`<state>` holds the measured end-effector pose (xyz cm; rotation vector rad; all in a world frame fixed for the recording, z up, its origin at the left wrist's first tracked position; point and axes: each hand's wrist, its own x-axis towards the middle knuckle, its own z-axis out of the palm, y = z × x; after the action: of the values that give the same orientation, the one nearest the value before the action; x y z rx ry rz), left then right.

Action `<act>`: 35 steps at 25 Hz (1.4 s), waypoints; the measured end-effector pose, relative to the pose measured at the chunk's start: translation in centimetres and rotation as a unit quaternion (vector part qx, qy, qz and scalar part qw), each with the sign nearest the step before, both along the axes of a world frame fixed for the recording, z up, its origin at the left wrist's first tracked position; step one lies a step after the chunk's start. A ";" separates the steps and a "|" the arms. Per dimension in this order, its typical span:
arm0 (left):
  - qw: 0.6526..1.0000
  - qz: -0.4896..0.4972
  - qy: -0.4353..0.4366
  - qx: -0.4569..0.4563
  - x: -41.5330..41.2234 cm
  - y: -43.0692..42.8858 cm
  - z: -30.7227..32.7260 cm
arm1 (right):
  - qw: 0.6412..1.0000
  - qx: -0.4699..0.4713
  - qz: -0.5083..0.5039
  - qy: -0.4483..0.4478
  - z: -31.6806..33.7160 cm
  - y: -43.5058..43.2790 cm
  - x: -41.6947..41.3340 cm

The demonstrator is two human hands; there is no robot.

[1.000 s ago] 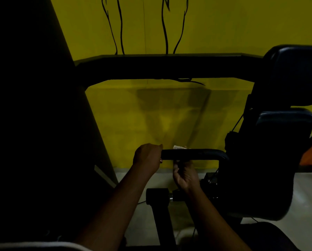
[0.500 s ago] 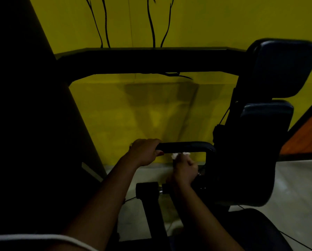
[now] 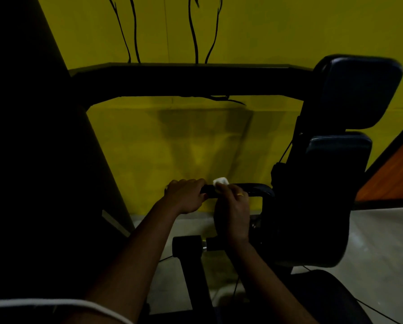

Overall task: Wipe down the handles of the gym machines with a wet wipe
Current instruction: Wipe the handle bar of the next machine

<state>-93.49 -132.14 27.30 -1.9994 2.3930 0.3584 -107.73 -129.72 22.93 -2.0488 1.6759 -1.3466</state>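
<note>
A black horizontal machine handle [image 3: 254, 190] sticks out leftward from the dark padded machine at centre. My left hand [image 3: 185, 197] grips the handle's free left end, fingers curled over the top. My right hand [image 3: 231, 206] sits just right of it, wrapped over the handle and holding a small white wet wipe [image 3: 221, 181] against the bar; the wipe pokes out above my fingers. A gold ring shows on one right finger.
A thick black frame bar [image 3: 191, 80] runs across above the handle. Two dark pads [image 3: 357, 90] stand at right. Below is a black post with a short roller [image 3: 187, 249]. Behind lie a yellow wall, hanging cables, grey floor and a dark column at left.
My right hand has risen from under the handle to wrap over its top, bringing the wipe onto the bar close to my left hand. My left hand keeps its grip.
</note>
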 end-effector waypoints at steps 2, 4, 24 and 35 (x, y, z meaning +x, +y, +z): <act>1.000 0.001 0.008 0.007 0.0 0.1 0.0 | 0.989 -0.086 0.048 0.111 -0.1 -0.2 -1.2; 1.000 -0.005 0.001 0.009 0.2 0.2 0.1 | 0.982 -0.121 -0.007 0.147 0.3 -1.1 -3.8; 0.995 0.030 0.075 0.050 -0.9 0.2 1.5 | 0.956 -0.137 0.103 0.237 -0.5 -2.6 -5.5; 0.998 0.064 -0.011 -0.021 -4.4 -1.1 3.1 | 0.957 -0.198 0.076 0.197 -2.6 -1.5 -7.2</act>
<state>-97.93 -133.23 30.43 -2.1695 2.2853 0.2880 -114.95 -131.19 20.38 -2.7699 1.4191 -1.3797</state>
